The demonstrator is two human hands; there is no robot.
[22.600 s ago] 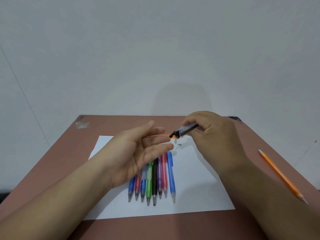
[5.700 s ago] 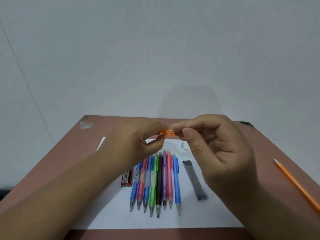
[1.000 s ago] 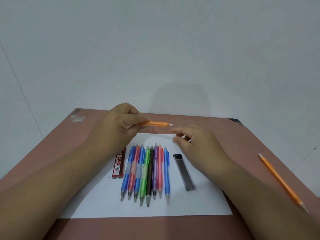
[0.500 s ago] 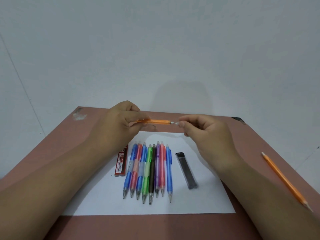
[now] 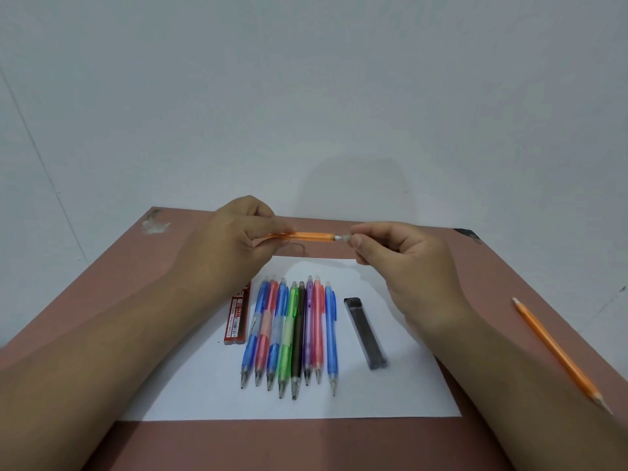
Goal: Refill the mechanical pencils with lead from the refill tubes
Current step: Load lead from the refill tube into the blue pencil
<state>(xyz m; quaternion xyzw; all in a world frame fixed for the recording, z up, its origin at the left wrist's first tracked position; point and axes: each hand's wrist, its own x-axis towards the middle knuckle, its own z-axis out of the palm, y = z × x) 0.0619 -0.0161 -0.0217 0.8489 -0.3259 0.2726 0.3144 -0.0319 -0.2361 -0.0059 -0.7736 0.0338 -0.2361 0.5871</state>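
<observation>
Pencil row [image 5: 292, 334] on paper [image 5: 204, 385] between two refill tubes [image 5: 365, 331], table [image 5: 102, 283] beneath.

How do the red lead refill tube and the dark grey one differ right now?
The red lead refill tube carries a printed label and lies left of the pencil row, partly under the left forearm. The dark grey lead refill tube is unlabelled, fully exposed, right of the row. Both lie flat on the white paper sheet, untouched.

Nine mechanical pencils [image 5: 295, 334], two refill tubes [image 5: 365, 331].

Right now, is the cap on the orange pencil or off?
Cannot tell for sure. The right hand pinches a small pale cap against the end of the orange pencil; whether it is seated is unclear.
</observation>
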